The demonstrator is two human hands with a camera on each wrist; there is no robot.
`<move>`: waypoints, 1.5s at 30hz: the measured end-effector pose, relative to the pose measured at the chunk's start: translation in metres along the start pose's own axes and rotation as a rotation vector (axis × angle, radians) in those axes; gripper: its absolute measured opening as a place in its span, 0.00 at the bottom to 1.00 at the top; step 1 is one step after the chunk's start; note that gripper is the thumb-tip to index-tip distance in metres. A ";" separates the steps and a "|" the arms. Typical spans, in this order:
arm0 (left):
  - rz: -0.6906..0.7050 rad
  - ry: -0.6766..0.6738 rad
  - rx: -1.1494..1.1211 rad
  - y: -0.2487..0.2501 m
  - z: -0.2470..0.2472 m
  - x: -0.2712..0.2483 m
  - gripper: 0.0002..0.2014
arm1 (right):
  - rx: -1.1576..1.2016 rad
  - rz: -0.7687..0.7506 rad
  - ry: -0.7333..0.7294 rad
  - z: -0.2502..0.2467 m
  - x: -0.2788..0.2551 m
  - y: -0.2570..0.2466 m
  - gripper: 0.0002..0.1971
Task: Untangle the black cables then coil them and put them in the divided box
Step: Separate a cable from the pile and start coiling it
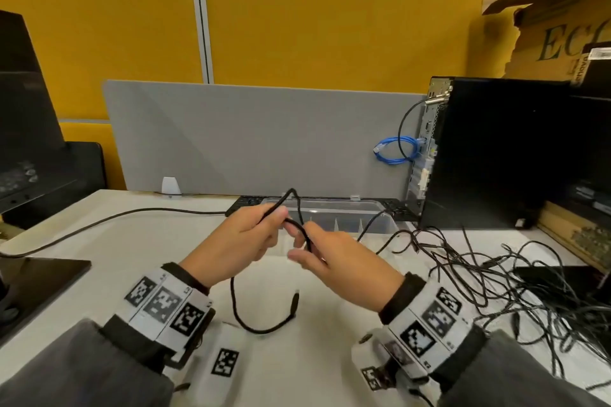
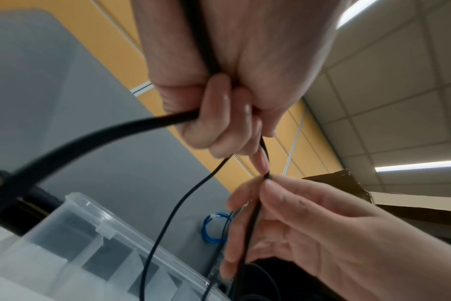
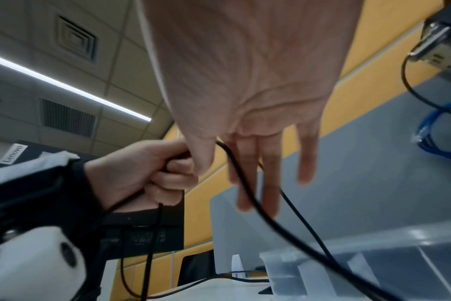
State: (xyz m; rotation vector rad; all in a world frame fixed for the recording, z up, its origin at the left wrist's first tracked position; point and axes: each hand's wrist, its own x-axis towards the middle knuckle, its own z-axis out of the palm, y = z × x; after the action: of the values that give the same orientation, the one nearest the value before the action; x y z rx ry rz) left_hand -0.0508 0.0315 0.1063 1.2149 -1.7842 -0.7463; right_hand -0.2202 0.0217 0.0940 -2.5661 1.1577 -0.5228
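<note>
Left hand (image 1: 231,243) clenched round a black cable (image 1: 264,329), fingers (image 2: 214,114) curled tight on a thin, matte, round cord. Right hand (image 1: 344,258) pinches the same cable between thumb and forefinger; other fingers (image 3: 305,154) hang straight, loose. Cable arches up between the hands, loops down over the worktop (image 1: 132,241), plug end free. Clear plastic divided box (image 1: 380,218) at the far edge. Tangled black cables (image 1: 496,274) along the right edge.
</note>
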 end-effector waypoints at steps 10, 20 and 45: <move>-0.219 -0.077 0.049 -0.031 -0.032 -0.006 0.16 | 0.367 0.354 0.840 -0.074 -0.008 0.105 0.14; 0.088 -0.064 0.079 -0.006 0.009 0.000 0.13 | -0.251 0.051 0.250 -0.017 0.001 0.024 0.33; 0.146 -0.031 0.307 -0.006 0.020 0.006 0.10 | 0.067 -0.001 0.426 -0.029 -0.009 0.048 0.24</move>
State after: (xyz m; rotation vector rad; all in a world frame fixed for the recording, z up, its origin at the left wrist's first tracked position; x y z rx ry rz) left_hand -0.0670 0.0244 0.0937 1.2561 -2.0422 -0.4192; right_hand -0.2698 -0.0056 0.0988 -2.4650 1.2384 -1.1285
